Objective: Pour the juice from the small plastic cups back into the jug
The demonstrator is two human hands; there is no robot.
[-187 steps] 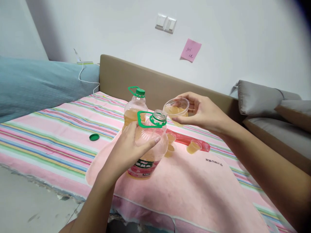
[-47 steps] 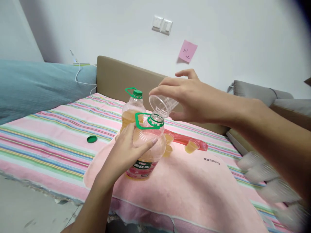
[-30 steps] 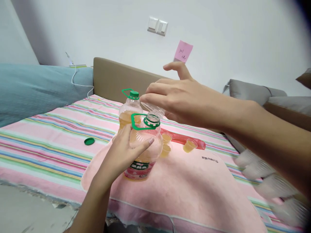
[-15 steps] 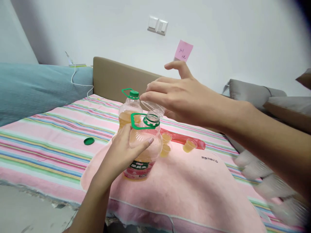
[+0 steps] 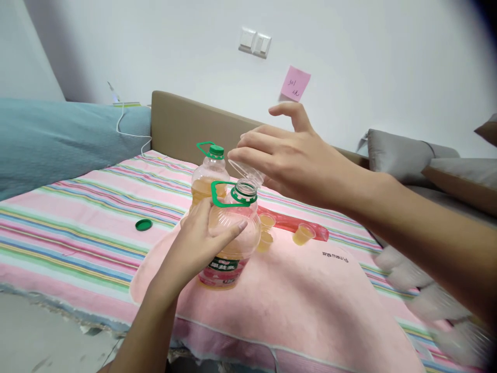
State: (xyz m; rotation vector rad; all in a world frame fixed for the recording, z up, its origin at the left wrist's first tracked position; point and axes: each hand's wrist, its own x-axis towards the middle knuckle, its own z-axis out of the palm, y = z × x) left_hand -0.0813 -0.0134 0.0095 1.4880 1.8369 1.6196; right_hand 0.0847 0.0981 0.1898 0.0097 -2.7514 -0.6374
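My left hand [image 5: 196, 241] is wrapped round the side of a large clear juice bottle [image 5: 240, 233], which stands upright with its mouth uncapped and a green carrying ring at the neck. Some amber juice shows low in it, behind the label. Above the bottle's mouth, my right hand [image 5: 279, 155] grips a clear plastic cup [image 5: 246, 171], tilted against the neck; the fingers partly hide it. A second juice bottle [image 5: 209, 178] with a green cap stands just behind. The loose green cap [image 5: 143, 225] lies to the left on the striped cloth.
Several small cups of yellow juice [image 5: 303, 234] stand beyond the bottle, by a red plastic wrapper [image 5: 320, 231]. Under them is a pink mat [image 5: 310, 305] on a striped cloth [image 5: 77, 243]. Stacked clear cups [image 5: 438, 300] lie at the right; grey cushions [image 5: 404, 153] sit behind.
The view has shifted very slightly. Both hands, the bottle and the tilted cup keep almost the same places relative to each other.
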